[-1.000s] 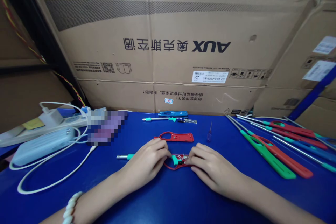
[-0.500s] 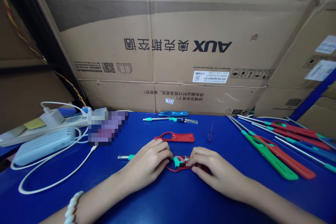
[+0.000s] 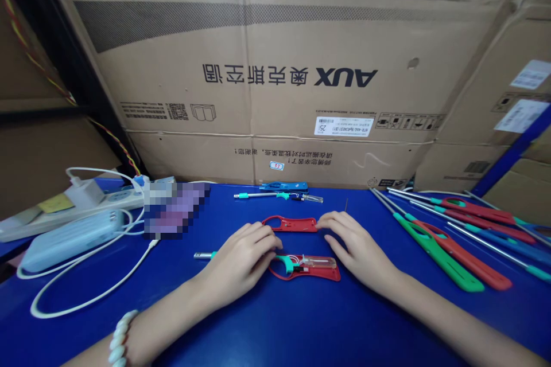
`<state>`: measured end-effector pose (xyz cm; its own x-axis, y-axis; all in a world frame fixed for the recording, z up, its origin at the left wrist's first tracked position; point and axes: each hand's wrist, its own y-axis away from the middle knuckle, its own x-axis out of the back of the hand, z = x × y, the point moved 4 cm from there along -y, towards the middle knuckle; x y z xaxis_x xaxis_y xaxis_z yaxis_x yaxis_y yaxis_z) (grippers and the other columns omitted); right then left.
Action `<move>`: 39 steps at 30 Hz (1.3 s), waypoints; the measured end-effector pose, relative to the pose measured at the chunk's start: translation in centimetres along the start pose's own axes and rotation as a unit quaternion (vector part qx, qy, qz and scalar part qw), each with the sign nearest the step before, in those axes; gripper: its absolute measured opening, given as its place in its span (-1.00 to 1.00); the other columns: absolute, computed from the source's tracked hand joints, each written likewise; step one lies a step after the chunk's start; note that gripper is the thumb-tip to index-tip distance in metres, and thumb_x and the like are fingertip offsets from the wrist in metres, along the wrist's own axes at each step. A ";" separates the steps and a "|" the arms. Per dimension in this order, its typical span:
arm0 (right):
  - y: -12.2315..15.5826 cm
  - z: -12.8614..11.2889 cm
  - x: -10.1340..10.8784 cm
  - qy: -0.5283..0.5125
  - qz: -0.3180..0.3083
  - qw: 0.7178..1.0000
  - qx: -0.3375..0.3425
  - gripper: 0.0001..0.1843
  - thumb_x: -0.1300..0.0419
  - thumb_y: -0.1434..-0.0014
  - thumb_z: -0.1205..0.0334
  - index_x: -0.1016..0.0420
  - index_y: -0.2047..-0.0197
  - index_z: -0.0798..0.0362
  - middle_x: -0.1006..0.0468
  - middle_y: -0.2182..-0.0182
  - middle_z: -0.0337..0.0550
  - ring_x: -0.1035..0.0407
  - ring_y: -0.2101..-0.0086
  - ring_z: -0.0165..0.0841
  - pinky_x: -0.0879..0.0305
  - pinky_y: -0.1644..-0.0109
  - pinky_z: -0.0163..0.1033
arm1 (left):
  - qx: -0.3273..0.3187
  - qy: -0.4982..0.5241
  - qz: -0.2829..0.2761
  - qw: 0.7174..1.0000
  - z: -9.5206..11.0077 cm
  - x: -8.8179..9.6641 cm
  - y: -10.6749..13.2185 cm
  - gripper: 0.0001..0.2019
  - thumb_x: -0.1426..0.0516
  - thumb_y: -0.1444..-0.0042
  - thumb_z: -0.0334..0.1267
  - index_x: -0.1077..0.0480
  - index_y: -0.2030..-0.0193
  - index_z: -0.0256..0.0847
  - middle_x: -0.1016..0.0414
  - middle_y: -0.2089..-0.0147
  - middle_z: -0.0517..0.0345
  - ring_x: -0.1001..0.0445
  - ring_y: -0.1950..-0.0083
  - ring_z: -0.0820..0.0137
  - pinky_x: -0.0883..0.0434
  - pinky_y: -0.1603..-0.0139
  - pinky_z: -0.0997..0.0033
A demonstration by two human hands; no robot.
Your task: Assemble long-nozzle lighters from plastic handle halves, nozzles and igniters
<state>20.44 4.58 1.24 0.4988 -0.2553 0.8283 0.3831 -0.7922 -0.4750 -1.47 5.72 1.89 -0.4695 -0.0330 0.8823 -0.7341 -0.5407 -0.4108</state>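
Reaching right hand (image 3: 355, 245), left hand (image 3: 245, 257) curled over lighter (image 3: 307, 267)

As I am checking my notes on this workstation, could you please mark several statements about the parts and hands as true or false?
1. The right hand is at the far red plastic handle shell. True.
2. A clear plastic tank lies in the near red plastic handle shell. True.
3. The blue plastic handle shell lies nearer the person than both red shells. False: the blue shell lies farther away.
4. The pale beaded bracelet is on the right wrist. False: the bracelet is on the left wrist.
5. The green-handled lighter lies left of both hands. False: the lighter lies to their right.
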 end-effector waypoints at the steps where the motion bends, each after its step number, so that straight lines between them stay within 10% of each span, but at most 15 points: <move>1: 0.0 0.4 -0.2 0.020 -0.008 1.000 0.007 -0.72 0.01 -0.27 0.42 -0.40 0.01 0.02 -0.47 0.03 -0.03 -0.34 0.01 -0.21 -0.24 -0.10 0.07 | 0.009 -0.003 0.009 1.000 -0.1 0.2 0.0 -0.82 0.05 -0.27 -0.43 -0.36 0.17 -0.19 -0.44 0.20 0.11 -0.39 0.18 0.31 -0.32 0.09 0.24; 20: 0.2 1.0 -1.3 0.025 -0.071 0.997 0.024 -0.81 -0.08 -0.24 0.47 -0.49 0.20 0.06 -0.48 0.05 -0.02 -0.40 0.06 -0.22 -0.33 -0.04 -0.01 | 0.062 -0.057 -0.017 0.996 -2.3 0.3 -0.2 -0.71 0.04 -0.26 -0.46 -0.34 -0.06 -0.18 -0.37 -0.06 0.03 -0.38 -0.02 0.24 -0.35 -0.06 0.05; 39: 0.1 0.1 -1.2 0.060 -0.033 0.990 0.126 -0.71 0.08 -0.23 0.55 -0.44 0.20 0.17 -0.38 0.13 0.07 -0.34 0.19 -0.24 -0.41 0.22 -0.18 | 0.095 -0.016 -0.046 0.994 -2.4 0.1 -0.4 -0.82 0.04 -0.25 -0.41 -0.37 0.25 -0.21 -0.47 0.12 0.08 -0.43 0.14 0.27 -0.36 0.10 0.21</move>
<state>19.94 4.82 0.18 0.3752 -0.2833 0.8826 0.6017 -0.6498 -0.4644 -2.44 7.92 1.61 -0.3863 -0.0017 0.9224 -0.6663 -0.6910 -0.2803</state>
